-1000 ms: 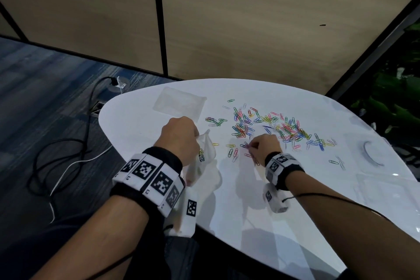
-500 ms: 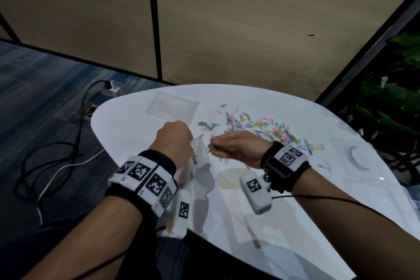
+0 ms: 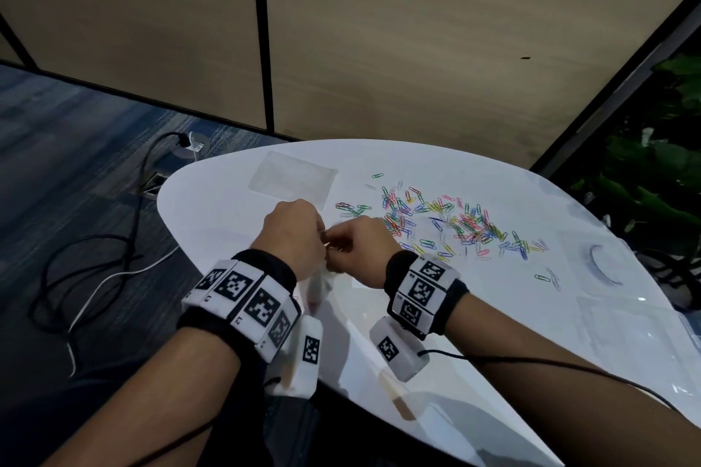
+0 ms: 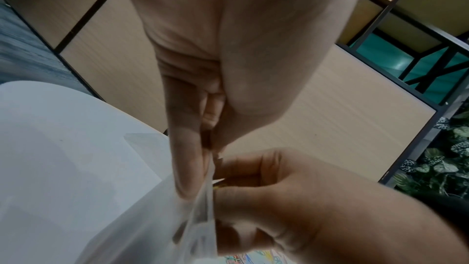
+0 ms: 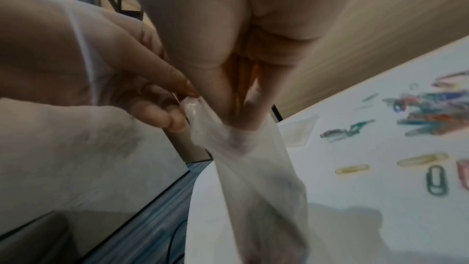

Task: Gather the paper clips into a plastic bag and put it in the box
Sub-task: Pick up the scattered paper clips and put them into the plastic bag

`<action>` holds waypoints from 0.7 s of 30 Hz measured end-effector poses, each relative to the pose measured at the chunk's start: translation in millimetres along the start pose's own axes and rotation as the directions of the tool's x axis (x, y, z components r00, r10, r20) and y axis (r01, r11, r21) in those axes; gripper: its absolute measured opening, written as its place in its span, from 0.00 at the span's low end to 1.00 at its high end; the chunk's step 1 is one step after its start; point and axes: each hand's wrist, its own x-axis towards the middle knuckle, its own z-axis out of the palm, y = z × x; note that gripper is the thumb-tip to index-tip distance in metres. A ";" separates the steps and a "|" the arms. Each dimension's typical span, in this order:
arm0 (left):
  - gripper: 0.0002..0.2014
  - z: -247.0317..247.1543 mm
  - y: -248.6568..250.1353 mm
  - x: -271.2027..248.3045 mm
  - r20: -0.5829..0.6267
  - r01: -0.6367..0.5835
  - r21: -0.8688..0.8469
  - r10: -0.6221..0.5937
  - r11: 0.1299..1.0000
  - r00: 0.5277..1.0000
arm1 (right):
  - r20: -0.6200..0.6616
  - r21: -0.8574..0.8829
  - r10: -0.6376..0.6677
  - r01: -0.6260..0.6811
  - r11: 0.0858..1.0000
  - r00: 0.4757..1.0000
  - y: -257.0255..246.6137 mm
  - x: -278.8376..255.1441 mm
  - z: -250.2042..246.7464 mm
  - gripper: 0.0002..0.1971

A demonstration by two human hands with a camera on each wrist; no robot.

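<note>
From above, both hands meet over the near edge of the white table; most paper clips lie scattered beyond them. No box is identifiable.

At the left wrist, the left hand pinches the plastic bag by its rim.

At the right wrist, the right hand pokes pinched fingers into the mouth, apparently holding clips. If that rim sags, clips may spill. Tan wall panels behind, blue carpet below.
</note>
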 end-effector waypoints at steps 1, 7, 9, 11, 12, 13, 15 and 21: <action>0.12 -0.4 -1.5 -0.1 -0.005 0.006 -0.010 -0.006 1.000 1.000 | 0.076 -0.089 -0.047 0.054 0.995 0.996 -2.2 0.2 -3.2 0.13; 0.14 -16.5 -18.2 3.0 -0.030 0.040 -0.103 -0.043 0.994 0.999 | 0.216 0.358 -0.076 -0.006 0.934 0.973 5.6 12.0 -34.9 0.14; 0.14 -21.0 -25.4 3.1 -0.036 0.038 -0.105 -0.042 0.994 0.998 | 0.103 0.399 0.015 -0.055 0.915 0.995 22.5 27.1 -42.2 0.15; 0.14 -23.1 -31.2 2.6 -0.036 0.036 -0.098 -0.040 0.995 0.999 | -0.005 -0.044 0.042 -0.042 0.998 0.999 45.4 50.8 -42.3 0.16; 0.14 -23.6 -33.9 2.9 -0.035 0.038 -0.095 -0.041 0.995 0.999 | 0.014 -0.306 0.037 -0.031 0.951 0.999 54.9 63.2 -38.4 0.18; 0.14 -24.2 -36.6 3.6 -0.037 0.041 -0.096 -0.045 0.995 0.998 | 0.075 -0.482 0.048 -0.006 0.876 0.996 62.2 74.3 -32.4 0.20; 0.14 -26.2 -41.1 6.2 -0.051 0.048 -0.108 -0.054 0.993 0.997 | 0.229 -0.676 0.101 0.084 0.732 0.968 69.4 92.4 -15.1 0.24; 0.13 -27.4 -43.6 10.6 -0.069 0.044 -0.120 -0.052 0.992 0.996 | 0.283 -0.825 0.256 0.098 0.557 0.924 116.2 126.0 8.1 0.46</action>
